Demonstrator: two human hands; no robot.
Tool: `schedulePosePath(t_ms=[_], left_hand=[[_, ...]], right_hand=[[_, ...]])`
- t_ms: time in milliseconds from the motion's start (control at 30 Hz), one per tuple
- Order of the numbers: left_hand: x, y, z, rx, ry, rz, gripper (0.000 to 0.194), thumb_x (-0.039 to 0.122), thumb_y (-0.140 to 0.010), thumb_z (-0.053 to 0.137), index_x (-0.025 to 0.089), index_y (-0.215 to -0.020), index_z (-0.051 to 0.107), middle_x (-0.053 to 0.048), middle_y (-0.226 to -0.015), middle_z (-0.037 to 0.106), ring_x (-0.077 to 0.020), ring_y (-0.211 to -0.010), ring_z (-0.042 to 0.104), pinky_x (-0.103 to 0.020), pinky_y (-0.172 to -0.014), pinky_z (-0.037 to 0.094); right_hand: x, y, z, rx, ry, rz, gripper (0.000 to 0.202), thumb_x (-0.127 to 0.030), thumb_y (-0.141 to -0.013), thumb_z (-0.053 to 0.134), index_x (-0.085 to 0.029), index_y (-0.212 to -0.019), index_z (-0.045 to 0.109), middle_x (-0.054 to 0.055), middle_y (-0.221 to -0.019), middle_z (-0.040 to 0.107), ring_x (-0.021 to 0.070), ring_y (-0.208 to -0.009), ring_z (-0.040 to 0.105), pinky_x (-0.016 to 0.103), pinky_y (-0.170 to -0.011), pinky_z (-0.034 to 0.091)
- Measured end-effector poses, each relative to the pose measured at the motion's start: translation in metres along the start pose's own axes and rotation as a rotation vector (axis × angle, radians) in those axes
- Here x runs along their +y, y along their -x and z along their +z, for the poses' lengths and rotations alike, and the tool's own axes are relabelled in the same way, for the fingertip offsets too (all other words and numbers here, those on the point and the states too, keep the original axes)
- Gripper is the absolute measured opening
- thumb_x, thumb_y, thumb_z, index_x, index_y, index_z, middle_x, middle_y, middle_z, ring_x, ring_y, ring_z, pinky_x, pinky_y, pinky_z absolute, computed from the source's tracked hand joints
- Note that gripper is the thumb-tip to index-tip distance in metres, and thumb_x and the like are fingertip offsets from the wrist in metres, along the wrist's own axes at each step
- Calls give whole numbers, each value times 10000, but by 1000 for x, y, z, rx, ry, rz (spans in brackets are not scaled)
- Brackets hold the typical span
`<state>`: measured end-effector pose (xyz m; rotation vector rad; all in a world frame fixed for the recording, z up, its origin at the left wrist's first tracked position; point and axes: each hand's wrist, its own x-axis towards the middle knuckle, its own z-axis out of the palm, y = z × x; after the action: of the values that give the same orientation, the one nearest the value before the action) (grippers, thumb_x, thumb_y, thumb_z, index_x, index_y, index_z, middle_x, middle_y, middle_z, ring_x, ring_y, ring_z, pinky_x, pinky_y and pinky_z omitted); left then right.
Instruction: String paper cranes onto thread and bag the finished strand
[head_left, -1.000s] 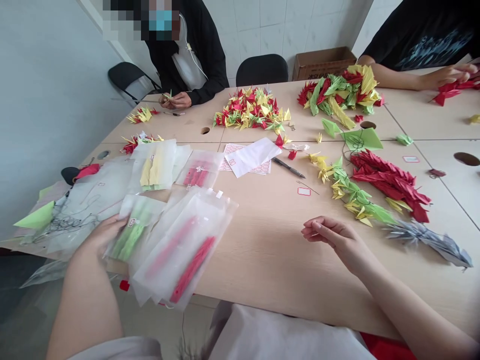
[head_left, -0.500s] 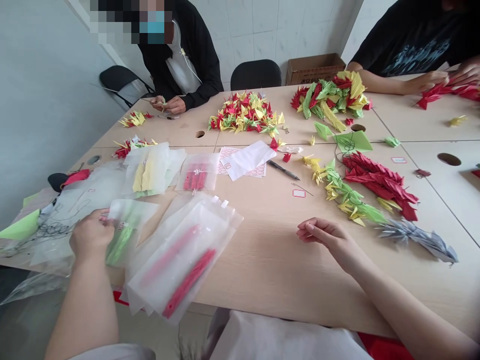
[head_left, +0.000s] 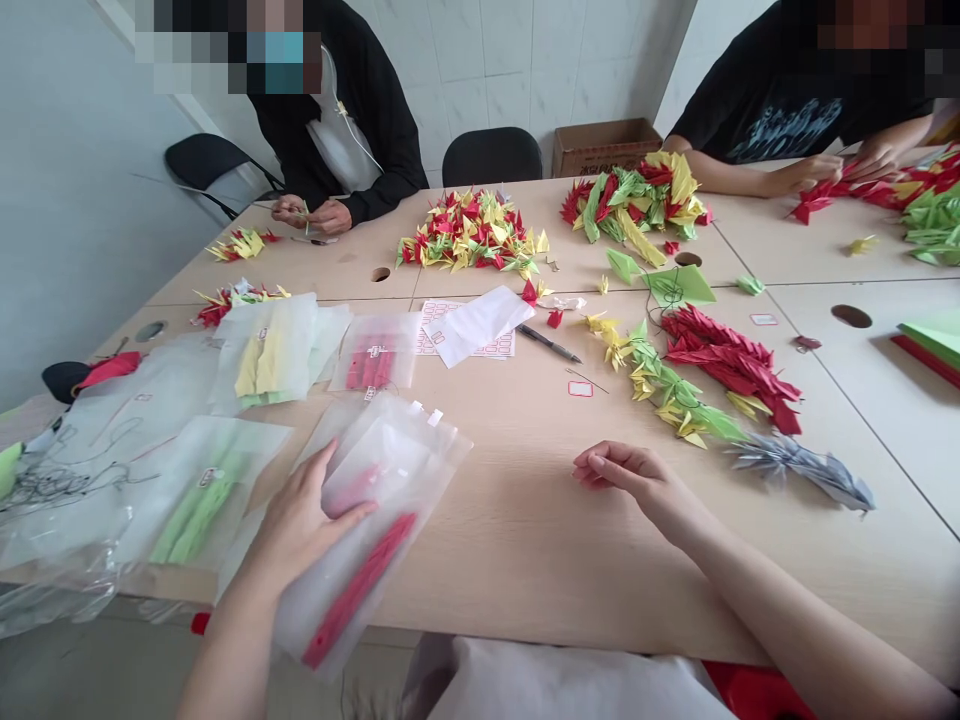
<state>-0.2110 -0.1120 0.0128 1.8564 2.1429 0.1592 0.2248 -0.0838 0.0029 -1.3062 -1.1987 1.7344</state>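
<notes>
Bag with red folded paper overhangs the table, the left hand spread upon it, thumb apart. Right of the bag, the right hand curls loosely, thumb against fingers, seemingly empty. Left of the bag lies a green-filled packet.

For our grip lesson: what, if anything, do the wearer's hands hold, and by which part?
The left hand overlaps the left side of a translucent bag with red contents; whether it grips is unclear. The right hand holds nothing visible.
</notes>
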Motion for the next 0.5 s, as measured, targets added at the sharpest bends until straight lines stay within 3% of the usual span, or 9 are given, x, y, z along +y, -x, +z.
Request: schedulePosePath(t_ms=[100, 233, 500], left_hand=[[-3, -4, 12, 141, -56, -11, 881, 611, -773, 598, 170, -1480, 313, -194, -1439, 466, -375, -1348, 430, -494, -1087, 361], [-13, -16, 14, 323, -57, -72, 752, 671, -711, 623, 201, -1283, 489, -131, -1184, 602, -360, -1164, 568, -458, -1024, 435], [-23, -33, 11, 348, -133, -213, 668, 696, -801, 460, 283, -1325, 443, -131, -1306, 554, -409, -1213, 531, -532, -957, 466]], right_hand=[[0, -1, 1, -16, -17, -10, 402, -590, -825, 658, -199, -885, 729, 61, -886, 720, 188, -847, 643, 322, -825, 502], [-2, -3, 3, -18, -35, -18, 412, -592, -817, 661, -189, -873, 724, 60, -868, 719, 183, -828, 640, 319, -798, 500], [-4, -3, 3, -23, -69, -57, 405, -576, -824, 663, -177, -872, 711, 55, -878, 716, 165, -824, 641, 304, -789, 497]])
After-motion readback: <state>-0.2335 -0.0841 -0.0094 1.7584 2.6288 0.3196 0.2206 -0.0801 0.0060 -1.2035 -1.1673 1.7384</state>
